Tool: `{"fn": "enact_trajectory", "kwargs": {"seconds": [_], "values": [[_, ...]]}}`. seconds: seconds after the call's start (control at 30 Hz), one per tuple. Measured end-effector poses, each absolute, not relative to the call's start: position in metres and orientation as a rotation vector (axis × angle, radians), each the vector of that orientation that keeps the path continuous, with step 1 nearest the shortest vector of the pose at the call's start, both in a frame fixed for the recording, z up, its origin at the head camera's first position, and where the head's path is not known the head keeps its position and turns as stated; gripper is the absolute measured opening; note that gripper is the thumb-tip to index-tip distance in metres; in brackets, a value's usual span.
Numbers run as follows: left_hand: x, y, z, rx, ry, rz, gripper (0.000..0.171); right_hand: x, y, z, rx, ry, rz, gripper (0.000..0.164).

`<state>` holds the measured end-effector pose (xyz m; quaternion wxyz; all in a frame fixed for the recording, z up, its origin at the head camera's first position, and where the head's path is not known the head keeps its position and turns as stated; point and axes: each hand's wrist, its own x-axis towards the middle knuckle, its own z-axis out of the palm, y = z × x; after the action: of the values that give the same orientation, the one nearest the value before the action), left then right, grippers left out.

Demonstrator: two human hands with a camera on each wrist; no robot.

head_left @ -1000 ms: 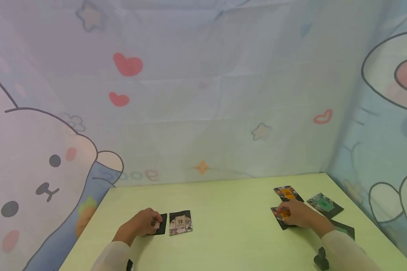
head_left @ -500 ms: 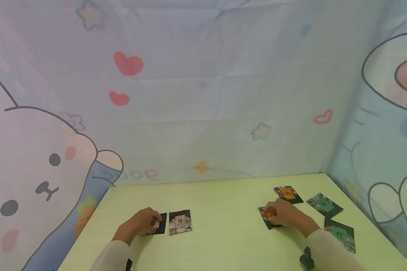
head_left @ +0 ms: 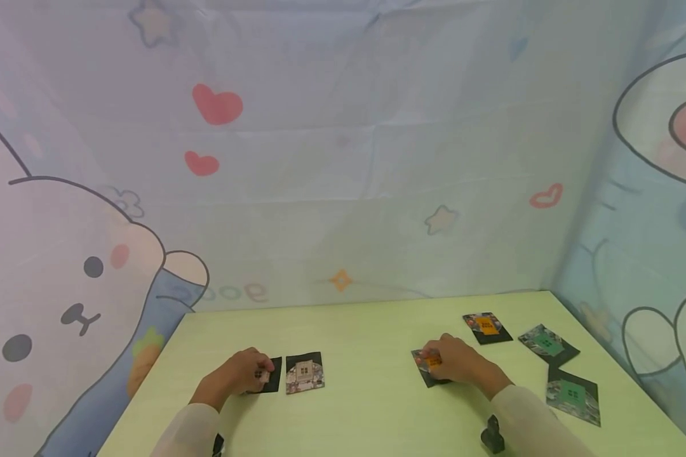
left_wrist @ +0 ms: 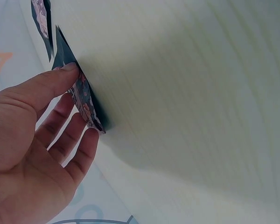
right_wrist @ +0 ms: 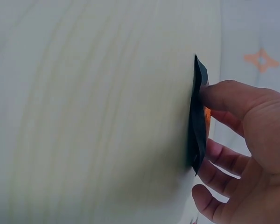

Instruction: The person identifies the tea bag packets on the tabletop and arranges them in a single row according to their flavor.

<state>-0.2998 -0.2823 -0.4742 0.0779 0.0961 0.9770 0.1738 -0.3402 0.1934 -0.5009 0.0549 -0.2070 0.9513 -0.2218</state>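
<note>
My left hand (head_left: 244,372) holds a flat black packet (head_left: 271,377) with a pale label by its edges. In the left wrist view the thumb lies on one side of that packet (left_wrist: 86,105) and the fingers on the other. Just to its right lies a second pale-label packet (head_left: 305,374), untouched. Toward the middle right, my right hand (head_left: 454,362) grips a black packet with an orange label (head_left: 425,367) between thumb and fingers, low over the table. In the right wrist view this packet (right_wrist: 198,121) appears nearly edge-on.
Another orange-label packet (head_left: 488,327) lies at the back right of the pale table (head_left: 366,393). Beside it are two green-label packets (head_left: 549,344), one nearer the front, their dark corners close together. A printed cloth (head_left: 343,190) stands behind the table and at its sides.
My right hand has moved left with the orange-label packet, away from the other packets at the right, uncovering the nearer green-label one. My left hand has stayed on its packet.
</note>
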Motion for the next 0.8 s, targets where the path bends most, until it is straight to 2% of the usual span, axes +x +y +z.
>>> {"fn": "enact_trajectory", "kwargs": {"seconds": [0.8], "values": [[-0.301, -0.281, -0.473, 0.266, 2.924, 0.514, 0.023, -0.334, 0.132, -0.499, -0.733, 2.892, -0.674, 0.031]]}}
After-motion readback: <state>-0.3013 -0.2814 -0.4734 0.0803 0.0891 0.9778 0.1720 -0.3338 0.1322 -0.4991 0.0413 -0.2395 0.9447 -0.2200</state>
